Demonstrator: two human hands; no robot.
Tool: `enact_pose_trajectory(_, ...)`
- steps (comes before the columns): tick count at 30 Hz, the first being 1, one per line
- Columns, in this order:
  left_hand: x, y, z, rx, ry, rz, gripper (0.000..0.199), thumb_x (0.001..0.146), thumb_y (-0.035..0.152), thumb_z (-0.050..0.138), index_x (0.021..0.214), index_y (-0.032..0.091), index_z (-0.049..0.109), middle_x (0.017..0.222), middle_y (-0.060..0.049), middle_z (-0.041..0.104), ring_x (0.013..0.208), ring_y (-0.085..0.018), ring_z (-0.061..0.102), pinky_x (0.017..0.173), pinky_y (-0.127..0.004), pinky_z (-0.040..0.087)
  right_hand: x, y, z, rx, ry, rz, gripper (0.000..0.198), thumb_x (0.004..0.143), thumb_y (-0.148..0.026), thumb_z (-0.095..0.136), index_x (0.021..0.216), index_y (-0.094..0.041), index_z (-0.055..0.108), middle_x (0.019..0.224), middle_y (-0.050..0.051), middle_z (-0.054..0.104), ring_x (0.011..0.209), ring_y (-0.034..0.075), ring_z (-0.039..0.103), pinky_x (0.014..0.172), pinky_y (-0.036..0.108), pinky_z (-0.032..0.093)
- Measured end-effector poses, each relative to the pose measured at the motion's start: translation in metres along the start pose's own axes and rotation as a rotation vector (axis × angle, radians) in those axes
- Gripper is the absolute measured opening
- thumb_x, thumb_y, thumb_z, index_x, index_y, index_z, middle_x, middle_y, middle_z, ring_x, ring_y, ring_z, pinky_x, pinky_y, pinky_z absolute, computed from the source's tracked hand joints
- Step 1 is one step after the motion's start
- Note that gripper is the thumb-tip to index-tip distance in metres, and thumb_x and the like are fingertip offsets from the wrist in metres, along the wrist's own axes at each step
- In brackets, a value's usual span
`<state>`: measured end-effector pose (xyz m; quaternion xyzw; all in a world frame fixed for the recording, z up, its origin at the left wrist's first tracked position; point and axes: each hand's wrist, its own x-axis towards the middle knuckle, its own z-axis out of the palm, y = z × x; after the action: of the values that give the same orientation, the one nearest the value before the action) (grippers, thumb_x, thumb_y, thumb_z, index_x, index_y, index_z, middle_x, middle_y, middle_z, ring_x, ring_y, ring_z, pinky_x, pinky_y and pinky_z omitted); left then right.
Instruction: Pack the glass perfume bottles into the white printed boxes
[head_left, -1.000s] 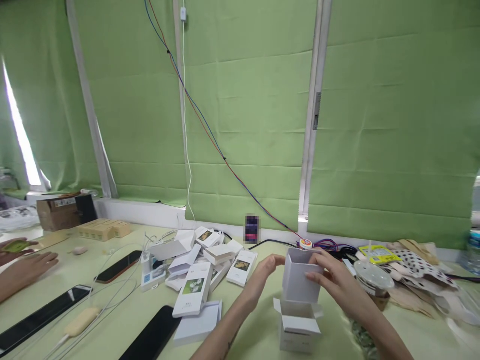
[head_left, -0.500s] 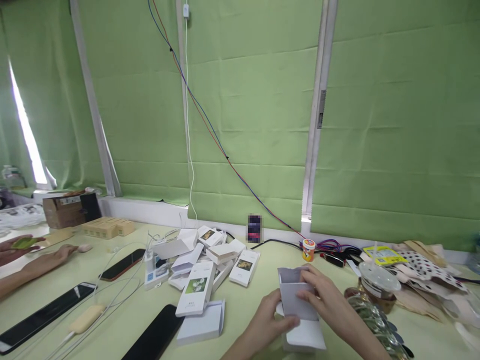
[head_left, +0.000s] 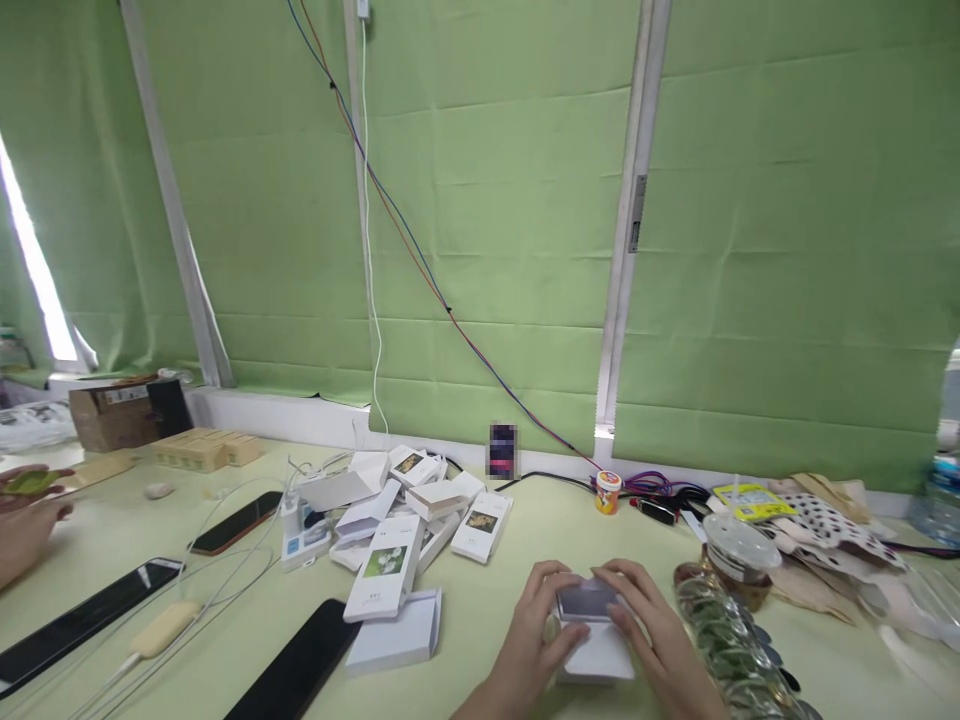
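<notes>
My left hand (head_left: pixel 534 625) and my right hand (head_left: pixel 651 628) are on either side of a small white cardboard box (head_left: pixel 598 652) at the table's near side. The fingers of both hands curl over the box's raised greyish flap, and my left thumb presses near its lower edge. A white panel of the box faces up toward me. What lies inside it, if anything, is hidden. Left of my hands, an open white box piece (head_left: pixel 397 635) lies beneath a white box with a flower picture (head_left: pixel 386 565).
More white boxes (head_left: pixel 480 525) are piled centre-left beside a power strip (head_left: pixel 304 540). Phones (head_left: pixel 296 665) and white cables lie left; another person's hand (head_left: pixel 30 540) is at far left. To my right are an orange jar (head_left: pixel 608 493), a clear-lidded cup (head_left: pixel 741 550) and green packed items (head_left: pixel 731 630).
The box's upright flap has been tilted down lower, and my left hand has risen to its top edge. The other person's hands have drawn back left. The view has shifted slightly.
</notes>
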<state>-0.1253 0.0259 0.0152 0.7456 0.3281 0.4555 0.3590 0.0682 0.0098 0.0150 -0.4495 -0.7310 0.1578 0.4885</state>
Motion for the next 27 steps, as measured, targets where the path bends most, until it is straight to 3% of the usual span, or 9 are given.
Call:
enact_pose_trajectory(4, 0.002, 0.005, -0.001, 0.017, 0.016, -0.068, 0.037, 0.082, 0.039, 0.062, 0.118, 0.028, 0.061, 0.128, -0.01, 0.051, 0.113, -0.027, 0.051, 0.084, -0.03, 0.048, -0.006, 0.012, 0.011, -0.161, 0.016, 0.012, 0.038, 0.091, -0.042, 0.046, 0.126, -0.032, 0.057, 0.124, 0.008, 0.057, 0.117, 0.025, 0.054, 0.097, 0.039, 0.046)
enact_pose_trajectory(8, 0.006, 0.006, -0.002, 0.004, 0.032, -0.134, 0.031, 0.079, 0.04, 0.066, 0.107, 0.025, 0.066, 0.134, -0.01, 0.046, 0.107, -0.026, 0.055, 0.074, -0.027, 0.049, -0.007, 0.01, 0.019, -0.154, 0.039, 0.069, 0.034, 0.091, -0.043, 0.045, 0.116, -0.028, 0.063, 0.118, 0.008, 0.06, 0.11, 0.023, 0.059, 0.091, 0.033, 0.051)
enact_pose_trajectory(12, 0.008, 0.006, -0.002, -0.037, -0.008, -0.119, 0.026, 0.081, 0.04, 0.064, 0.1, 0.023, 0.065, 0.108, -0.007, 0.061, 0.099, -0.024, 0.057, 0.072, -0.025, 0.047, -0.006, 0.003, 0.02, -0.047, -0.01, 0.103, 0.031, 0.094, -0.04, 0.039, 0.11, -0.026, 0.062, 0.105, 0.005, 0.065, 0.101, 0.02, 0.063, 0.085, 0.028, 0.051)
enact_pose_trajectory(15, 0.005, 0.004, 0.005, -0.164, -0.014, -0.139, 0.029, 0.087, 0.046, 0.055, 0.099, 0.02, 0.061, 0.093, -0.004, 0.061, 0.085, -0.02, 0.057, 0.069, -0.025, 0.046, -0.009, 0.005, 0.026, -0.03, -0.017, 0.122, 0.033, 0.094, -0.041, 0.039, 0.116, -0.026, 0.059, 0.108, 0.005, 0.065, 0.102, 0.021, 0.062, 0.087, 0.029, 0.05)
enact_pose_trajectory(19, -0.002, 0.0, 0.02, -0.346, 0.039, -0.2, 0.034, 0.09, 0.052, 0.046, 0.097, 0.02, 0.056, 0.081, 0.001, 0.058, 0.07, -0.015, 0.052, 0.061, -0.023, 0.041, -0.017, 0.01, 0.04, 0.017, 0.135, 0.109, 0.031, 0.095, -0.042, 0.037, 0.112, -0.028, 0.058, 0.104, 0.004, 0.064, 0.098, 0.02, 0.063, 0.084, 0.029, 0.05)
enact_pose_trajectory(27, -0.001, -0.016, 0.038, -0.409, 0.206, -0.197, 0.039, 0.085, 0.058, 0.05, 0.087, 0.019, 0.055, 0.075, 0.001, 0.053, 0.069, -0.015, 0.048, 0.063, -0.024, 0.039, -0.021, 0.027, 0.059, 0.028, 0.283, 0.022, 0.028, 0.095, -0.041, 0.037, 0.108, -0.027, 0.057, 0.098, 0.004, 0.062, 0.092, 0.021, 0.063, 0.079, 0.032, 0.051)
